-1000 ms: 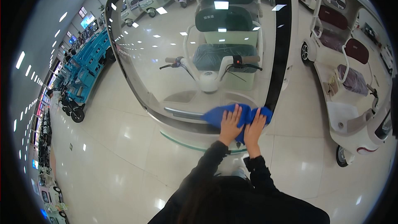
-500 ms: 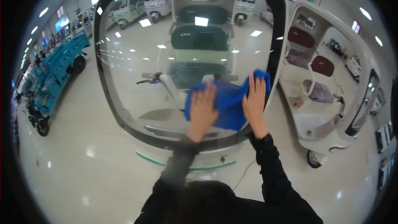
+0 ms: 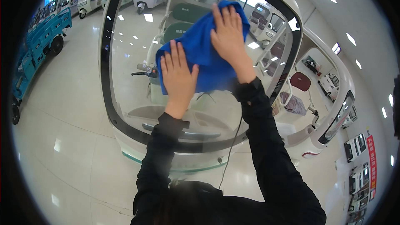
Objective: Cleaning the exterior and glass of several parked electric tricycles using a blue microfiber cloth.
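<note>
Both hands on blue cloth [image 3: 202, 54], cloth against windshield [image 3: 133, 91] of pale trike [image 3: 139, 145].
L hand [image 3: 179, 81] lower, at cloth's left part: fingers straight, slightly spread, thumb held out to the right; R hand [image 3: 230, 39] higher, near cloth's upper right: fingers extended, slightly apart, thumb out to the left. Both backs up, palms down on cloth, no pinch seen. Cloth approx. mid-windshield, partly over the view of green seat backs [image 3: 189, 11]; handlebar grip [image 3: 144, 67] shows thru glass just left of it. Lower cloth edge: contact w/ glass hard to judge from this angle. Grey bar [image 3: 204, 136] runs across bottom of windshield, below L hand. Thin dark cable [image 3: 230, 156] hangs by R sleeve [image 3: 271, 141]. Teal cargo trike [image 3: 39, 48] far left; white trike w/ maroon seat [image 3: 301, 81] at right.
</note>
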`<action>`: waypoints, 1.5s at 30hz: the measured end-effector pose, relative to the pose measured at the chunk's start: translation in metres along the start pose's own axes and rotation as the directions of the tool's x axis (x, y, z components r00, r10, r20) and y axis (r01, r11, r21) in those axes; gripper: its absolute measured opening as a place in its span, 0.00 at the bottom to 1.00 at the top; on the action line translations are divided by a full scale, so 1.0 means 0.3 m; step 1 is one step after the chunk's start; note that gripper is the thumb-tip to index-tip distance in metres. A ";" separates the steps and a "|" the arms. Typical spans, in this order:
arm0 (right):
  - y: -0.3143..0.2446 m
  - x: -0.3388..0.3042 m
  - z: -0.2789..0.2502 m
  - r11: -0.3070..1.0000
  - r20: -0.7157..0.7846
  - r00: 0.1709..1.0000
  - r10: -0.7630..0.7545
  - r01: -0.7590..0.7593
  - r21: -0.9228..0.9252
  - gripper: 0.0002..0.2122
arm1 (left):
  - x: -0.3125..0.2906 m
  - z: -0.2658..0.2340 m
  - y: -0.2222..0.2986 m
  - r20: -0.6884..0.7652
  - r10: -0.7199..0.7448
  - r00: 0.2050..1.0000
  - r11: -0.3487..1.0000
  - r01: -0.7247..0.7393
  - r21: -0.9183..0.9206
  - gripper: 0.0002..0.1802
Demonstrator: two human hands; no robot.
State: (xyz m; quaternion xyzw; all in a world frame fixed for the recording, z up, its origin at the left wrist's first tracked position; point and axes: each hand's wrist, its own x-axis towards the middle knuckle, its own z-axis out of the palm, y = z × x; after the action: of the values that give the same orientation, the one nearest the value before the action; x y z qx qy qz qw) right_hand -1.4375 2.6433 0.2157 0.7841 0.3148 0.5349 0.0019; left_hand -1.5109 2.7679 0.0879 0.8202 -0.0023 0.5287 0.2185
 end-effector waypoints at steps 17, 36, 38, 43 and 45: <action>-0.907 -0.061 0.341 0.868 0.134 0.935 -0.328 0.242 0.433 0.30 | -0.547 -0.136 -0.744 0.028 -0.409 0.912 0.911 0.406 0.080 0.36; -0.298 0.115 0.176 0.903 -0.199 0.979 -0.048 0.128 0.411 0.29 | 0.226 -0.042 -0.542 0.116 0.059 0.991 0.940 -0.094 0.327 0.42; -0.093 0.165 0.106 0.931 -0.229 0.973 -0.024 0.105 0.350 0.29 | 0.405 -0.013 -0.396 0.038 0.239 0.970 0.927 -0.239 0.290 0.46; 0.300 0.184 -0.053 0.998 -0.133 0.990 0.050 -0.056 -0.038 0.30 | 0.692 0.101 -0.006 0.000 0.229 0.973 0.973 -0.229 0.029 0.61; 0.436 0.183 -0.092 0.990 -0.134 0.988 0.074 -0.089 -0.113 0.30 | 0.779 0.137 0.110 0.048 0.251 0.967 0.936 -0.255 0.241 0.61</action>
State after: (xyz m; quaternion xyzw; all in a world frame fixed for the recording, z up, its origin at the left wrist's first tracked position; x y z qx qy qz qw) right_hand -1.3837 2.5563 0.3179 0.7584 0.2497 0.6020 0.0062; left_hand -1.3800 2.7762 0.2883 0.8382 -0.0440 0.5417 0.0458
